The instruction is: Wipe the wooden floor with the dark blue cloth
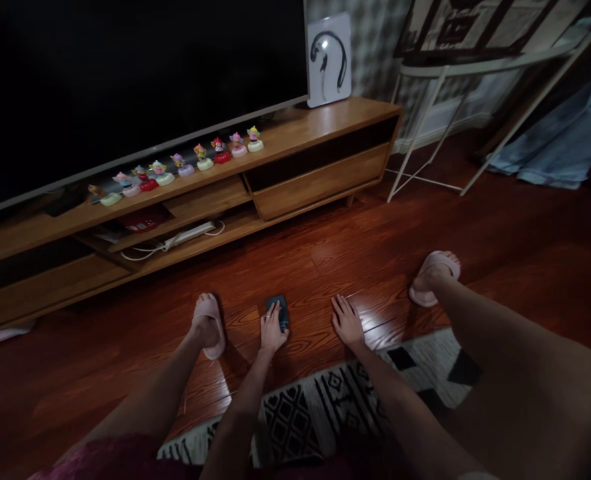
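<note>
My left hand point(274, 333) is over a small dark blue-green rectangular object point(277, 303) at the floor. Its fingers reach across the top and its thumb is at the right edge. The object looks like a flat pack or case, but its kind is too dim to tell. My right hand point(347, 322) lies palm down on the wooden floor point(308, 317), a short way to the right. Its fingers are stretched out, and nothing shows under them.
My feet in pale pink slippers point(217, 325) flank both hands. Behind me-side hands lies a patterned rug point(295, 427). Ahead stands a wooden TV cabinet point(320, 183) with a row of small figurines point(204, 159) before a large television point(140, 67). A white-legged table point(438, 90) stands right.
</note>
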Tool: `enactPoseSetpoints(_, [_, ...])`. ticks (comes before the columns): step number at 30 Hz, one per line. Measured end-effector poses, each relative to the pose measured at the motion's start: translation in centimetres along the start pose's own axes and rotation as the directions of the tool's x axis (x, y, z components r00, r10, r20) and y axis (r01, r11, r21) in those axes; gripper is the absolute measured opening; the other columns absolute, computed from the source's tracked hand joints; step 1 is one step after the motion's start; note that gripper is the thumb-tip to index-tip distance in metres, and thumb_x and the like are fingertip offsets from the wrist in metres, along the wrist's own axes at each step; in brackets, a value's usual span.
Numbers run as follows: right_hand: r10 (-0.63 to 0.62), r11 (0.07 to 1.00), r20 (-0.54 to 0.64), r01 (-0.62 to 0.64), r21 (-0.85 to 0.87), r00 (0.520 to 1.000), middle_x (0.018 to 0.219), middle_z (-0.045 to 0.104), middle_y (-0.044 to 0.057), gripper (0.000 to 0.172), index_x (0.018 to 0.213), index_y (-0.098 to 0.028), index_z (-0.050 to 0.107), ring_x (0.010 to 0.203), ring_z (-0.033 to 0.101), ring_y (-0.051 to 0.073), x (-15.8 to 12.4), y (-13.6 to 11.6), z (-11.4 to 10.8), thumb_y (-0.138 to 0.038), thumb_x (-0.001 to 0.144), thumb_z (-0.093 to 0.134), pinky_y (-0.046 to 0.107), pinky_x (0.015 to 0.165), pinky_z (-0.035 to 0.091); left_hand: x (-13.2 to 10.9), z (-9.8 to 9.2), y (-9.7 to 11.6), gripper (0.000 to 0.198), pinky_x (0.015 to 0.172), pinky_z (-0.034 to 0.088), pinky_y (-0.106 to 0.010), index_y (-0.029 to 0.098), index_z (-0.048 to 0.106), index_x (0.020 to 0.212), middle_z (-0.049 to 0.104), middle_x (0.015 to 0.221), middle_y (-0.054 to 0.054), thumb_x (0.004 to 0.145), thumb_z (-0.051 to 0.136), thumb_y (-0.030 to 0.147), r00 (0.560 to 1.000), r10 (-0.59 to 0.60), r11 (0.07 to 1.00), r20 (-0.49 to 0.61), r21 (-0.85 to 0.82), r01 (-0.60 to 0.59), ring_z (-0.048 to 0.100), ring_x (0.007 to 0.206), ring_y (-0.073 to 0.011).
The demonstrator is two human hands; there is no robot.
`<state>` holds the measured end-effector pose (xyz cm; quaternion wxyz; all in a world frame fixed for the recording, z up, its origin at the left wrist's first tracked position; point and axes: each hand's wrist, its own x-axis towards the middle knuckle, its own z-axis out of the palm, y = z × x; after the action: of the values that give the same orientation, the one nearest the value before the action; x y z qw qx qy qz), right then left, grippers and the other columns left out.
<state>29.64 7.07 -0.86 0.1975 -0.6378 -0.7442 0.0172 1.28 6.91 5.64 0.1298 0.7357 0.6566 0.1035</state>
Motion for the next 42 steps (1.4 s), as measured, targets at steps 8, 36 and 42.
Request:
enactPoseSetpoints(8, [-0.008, 1.000, 0.010, 0.008, -0.019, 1.000, 0.160, 0.041, 0.009, 0.061, 0.159, -0.020, 0.032, 0.148, 0.034, 0.025, 0.0, 0.4, 0.1, -0.027, 0.098, 0.037, 0.045, 0.118, 0.028, -0.1, 1.6, 2.1, 0.054, 0.123, 0.027, -0.052, 0.027, 0.052, 0.143, 0.053, 0.154, -0.005, 0.089, 0.047, 0.025, 0.996, 0.083, 0.997, -0.039, -0.002, -0.083, 0.044, 0.144, -0.0244])
enactPoseSetpoints(36, [0.004, 1.000, 0.028, -0.004, -0.009, 1.000, 0.158, 0.044, 0.010, 0.059, 0.156, -0.018, 0.037, 0.148, 0.033, 0.024, 0.3, -0.1, -0.4, -0.026, 0.098, 0.037, 0.045, 0.119, 0.026, 1.9, 3.8, 2.3, 0.069, 0.125, 0.011, -0.070, 0.020, 0.031, 0.157, 0.029, 0.166, -0.014, 0.089, 0.045, 0.023, 0.993, 0.114, 0.993, 0.026, 0.007, -0.114, 0.015, 0.156, -0.0343])
enactPoseSetpoints(42, [0.010, 1.000, 0.046, -0.010, -0.008, 0.999, 0.157, 0.045, 0.013, 0.056, 0.152, -0.015, 0.043, 0.147, 0.034, 0.024, 0.4, -0.3, -0.9, -0.025, 0.098, 0.035, 0.044, 0.118, 0.027, -1.6, 7.2, 7.8, 0.075, 0.127, 0.021, -0.061, 0.021, 0.030, 0.157, 0.014, 0.170, -0.012, 0.086, 0.054, 0.022, 0.962, 0.267, 0.963, 0.049, -0.052, -0.264, 0.012, 0.157, -0.0286])
